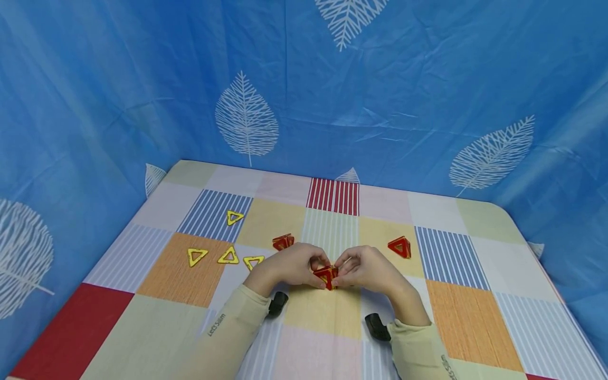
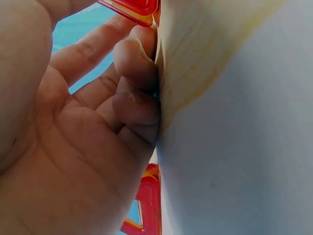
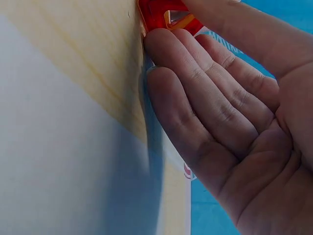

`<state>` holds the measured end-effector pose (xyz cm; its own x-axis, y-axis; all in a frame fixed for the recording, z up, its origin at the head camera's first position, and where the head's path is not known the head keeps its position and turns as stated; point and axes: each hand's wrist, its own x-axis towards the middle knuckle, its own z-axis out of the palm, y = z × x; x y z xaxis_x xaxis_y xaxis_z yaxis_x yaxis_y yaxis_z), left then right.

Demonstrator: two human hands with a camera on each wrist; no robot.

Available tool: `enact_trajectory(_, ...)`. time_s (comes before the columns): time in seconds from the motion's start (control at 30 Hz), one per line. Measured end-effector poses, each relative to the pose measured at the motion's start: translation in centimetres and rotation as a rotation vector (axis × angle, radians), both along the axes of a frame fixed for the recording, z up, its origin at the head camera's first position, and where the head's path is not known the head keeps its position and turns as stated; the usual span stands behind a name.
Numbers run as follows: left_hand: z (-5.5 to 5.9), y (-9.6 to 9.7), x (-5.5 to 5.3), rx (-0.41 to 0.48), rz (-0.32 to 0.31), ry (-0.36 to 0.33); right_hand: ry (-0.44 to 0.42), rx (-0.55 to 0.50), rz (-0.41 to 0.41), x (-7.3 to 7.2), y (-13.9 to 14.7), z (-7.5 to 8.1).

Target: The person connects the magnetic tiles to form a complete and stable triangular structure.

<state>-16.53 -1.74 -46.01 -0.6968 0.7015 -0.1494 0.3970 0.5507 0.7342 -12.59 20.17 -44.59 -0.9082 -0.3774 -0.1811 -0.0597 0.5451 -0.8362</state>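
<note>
A small pyramid of red triangular tiles with yellowish edges stands on the cloth between both hands. My left hand pinches its left side, with thumb and index finger at the tiles. From the right, my right hand pinches the other side. In the left wrist view a red tile shows at the top, and the left hand's lower fingers curl against the cloth. The right wrist view has a red tile by the fingertips; the tips themselves are partly hidden.
Another red pyramid sits just behind the left hand, and one more red pyramid lies back right. Several flat yellow triangle tiles lie to the left on the patchwork tablecloth. A blue leaf-print curtain hangs around the table.
</note>
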Motion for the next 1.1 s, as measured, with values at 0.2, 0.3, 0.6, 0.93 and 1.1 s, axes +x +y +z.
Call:
enact_trajectory(0.2,0.1,0.0,0.0,-0.003,-0.009,0.005,0.048,0.05,0.028,0.1,-0.2,0.0)
enact_trajectory(0.3,0.2,-0.1,-0.1,0.001,-0.007,-0.003,0.061,0.059,0.033,0.1,-0.2,0.0)
enact_trajectory(0.6,1.7,-2.0,-0.4,0.048,-0.02,-0.053,0.096,0.074,0.077,-0.1,-0.5,-0.2)
enact_trajectory(0.93,2.8,-4.5,-1.4,0.186,0.061,-0.075,0.13,0.125,0.094,-0.1,-0.6,-0.4)
enact_trajectory(1.1,2.9,-6.1,-1.9,0.255,0.165,-0.037,0.119,0.171,0.018,-0.1,0.0,-0.3)
